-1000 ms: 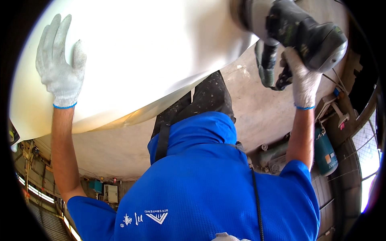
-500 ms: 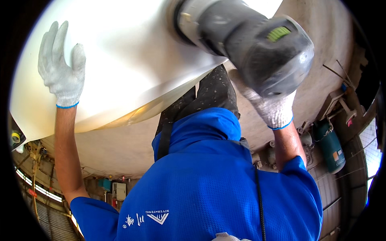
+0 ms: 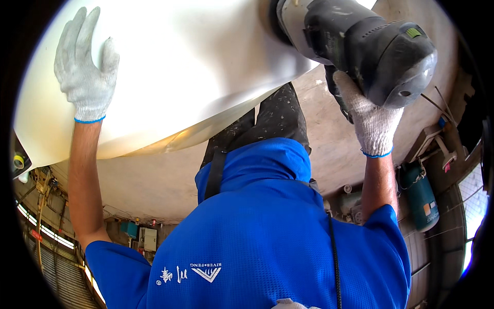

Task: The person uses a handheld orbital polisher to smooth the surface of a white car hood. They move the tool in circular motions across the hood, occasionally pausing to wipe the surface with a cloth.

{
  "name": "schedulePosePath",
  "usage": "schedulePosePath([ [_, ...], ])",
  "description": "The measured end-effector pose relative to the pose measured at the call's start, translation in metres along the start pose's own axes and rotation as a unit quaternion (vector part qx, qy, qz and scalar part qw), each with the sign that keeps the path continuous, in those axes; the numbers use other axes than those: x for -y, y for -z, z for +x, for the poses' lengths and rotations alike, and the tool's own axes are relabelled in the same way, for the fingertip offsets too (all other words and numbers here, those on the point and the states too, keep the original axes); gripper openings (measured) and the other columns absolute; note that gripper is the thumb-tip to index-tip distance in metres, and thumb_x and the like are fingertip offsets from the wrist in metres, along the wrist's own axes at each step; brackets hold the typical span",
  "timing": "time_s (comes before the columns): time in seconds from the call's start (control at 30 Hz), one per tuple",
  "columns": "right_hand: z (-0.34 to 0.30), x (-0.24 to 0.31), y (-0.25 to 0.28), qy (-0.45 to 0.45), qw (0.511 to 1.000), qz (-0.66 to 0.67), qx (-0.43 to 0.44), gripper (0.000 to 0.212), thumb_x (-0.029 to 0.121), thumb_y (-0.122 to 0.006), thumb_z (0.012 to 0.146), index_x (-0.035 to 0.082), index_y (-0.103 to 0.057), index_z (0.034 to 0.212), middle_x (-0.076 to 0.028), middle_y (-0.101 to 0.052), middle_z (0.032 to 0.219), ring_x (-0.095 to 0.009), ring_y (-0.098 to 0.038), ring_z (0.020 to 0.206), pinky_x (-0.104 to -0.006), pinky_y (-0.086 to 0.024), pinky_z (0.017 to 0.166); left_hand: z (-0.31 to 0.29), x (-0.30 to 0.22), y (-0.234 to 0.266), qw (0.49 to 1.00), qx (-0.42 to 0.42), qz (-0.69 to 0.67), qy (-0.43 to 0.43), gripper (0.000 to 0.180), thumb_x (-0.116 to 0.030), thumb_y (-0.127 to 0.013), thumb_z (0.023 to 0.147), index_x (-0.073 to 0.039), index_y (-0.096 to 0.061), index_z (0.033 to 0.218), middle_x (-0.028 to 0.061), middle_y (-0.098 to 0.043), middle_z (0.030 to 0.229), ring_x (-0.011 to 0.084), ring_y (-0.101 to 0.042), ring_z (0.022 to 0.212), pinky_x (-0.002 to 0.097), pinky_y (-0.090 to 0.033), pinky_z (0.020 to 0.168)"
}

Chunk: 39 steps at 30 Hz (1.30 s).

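My left hand, in a white knit glove with a blue cuff, lies flat with fingers stretched out over a large smooth white piece with a curved lower edge. My right hand, gloved alike, is closed round the underside of a grey and black power sander, near its rounded rear end. The sander's round head is against the upper right of the white surface. Its pad face is hidden, and so are most of my right fingers.
A teal tank stands at the right, near a bracket-like stand and thin rods. At the lower left are a grey box and pipes. Pale, dusty floor stretches below the white piece.
The sander and my right hand have moved right and slightly up across the white surface. My left hand has shifted a little up and to the right, fingers still spread.
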State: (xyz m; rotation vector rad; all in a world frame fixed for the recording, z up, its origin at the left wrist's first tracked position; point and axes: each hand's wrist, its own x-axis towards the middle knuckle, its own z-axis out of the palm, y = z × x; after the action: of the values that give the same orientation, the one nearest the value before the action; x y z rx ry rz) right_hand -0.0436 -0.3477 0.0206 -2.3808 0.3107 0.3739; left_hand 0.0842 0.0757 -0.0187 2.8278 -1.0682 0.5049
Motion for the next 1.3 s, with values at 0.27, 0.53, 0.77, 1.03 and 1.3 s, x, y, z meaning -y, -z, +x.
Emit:
schedulePosePath([
  [0.27,0.010,0.012,-0.017,0.156,0.977,-0.090,-0.111,0.070,0.028,-0.085,0.078,0.008,-0.056,0.139,-0.011,-0.062,0.135,-0.026,-0.062,0.124,-0.0401,-0.049,0.109,-0.005,-0.042,-0.008,0.993,0.113,0.009,-0.036,0.067,-0.040,-0.068,0.092,0.002,-0.054,0.143,0.0199,-0.055,0.147,0.0403,-0.048,0.139,0.0479,-0.037,0.118],
  [0.53,0.040,0.001,0.027,-0.085,0.993,0.036,-0.073,0.031,0.033,-0.082,0.084,0.003,-0.076,0.090,-0.004,-0.071,0.072,-0.014,-0.069,0.067,-0.0282,-0.056,0.064,-0.035,-0.172,-0.014,0.925,0.301,-0.185,-0.141,0.082,-0.040,-0.075,0.079,-0.012,-0.047,0.151,0.0079,-0.044,0.158,0.0230,-0.038,0.148,0.0421,-0.026,0.124],
  [0.77,0.003,-0.008,-0.001,0.070,0.997,-0.011,-0.041,0.043,0.033,-0.085,0.081,0.004,-0.072,0.110,-0.008,-0.074,0.091,-0.019,-0.072,0.082,-0.0320,-0.060,0.078,-0.011,-0.096,-0.008,0.979,0.201,0.011,-0.023,0.078,-0.061,-0.054,0.093,-0.020,-0.039,0.158,0.0009,-0.038,0.164,0.0213,-0.030,0.153,0.0405,-0.022,0.125],
  [1.03,-0.024,-0.003,-0.020,0.090,0.992,0.026,0.080,0.050,0.031,-0.086,0.080,0.005,-0.068,0.118,-0.009,-0.073,0.102,-0.022,-0.072,0.091,-0.0348,-0.058,0.086,-0.044,-0.154,-0.002,0.950,0.258,-0.148,-0.094,0.075,-0.047,-0.065,0.083,-0.012,-0.052,0.148,0.0077,-0.041,0.161,0.0254,-0.041,0.146,0.0453,-0.032,0.119],
  [1.3,-0.018,-0.002,-0.024,0.087,0.992,0.025,0.089,0.058,0.029,-0.088,0.078,0.005,-0.065,0.126,-0.011,-0.071,0.113,-0.025,-0.071,0.100,-0.0377,-0.057,0.094,-0.035,-0.158,0.001,0.958,0.245,-0.142,-0.033,0.071,-0.042,-0.072,0.081,-0.013,-0.055,0.143,0.0063,-0.049,0.153,0.0274,-0.047,0.139,0.0446,-0.037,0.114],
])
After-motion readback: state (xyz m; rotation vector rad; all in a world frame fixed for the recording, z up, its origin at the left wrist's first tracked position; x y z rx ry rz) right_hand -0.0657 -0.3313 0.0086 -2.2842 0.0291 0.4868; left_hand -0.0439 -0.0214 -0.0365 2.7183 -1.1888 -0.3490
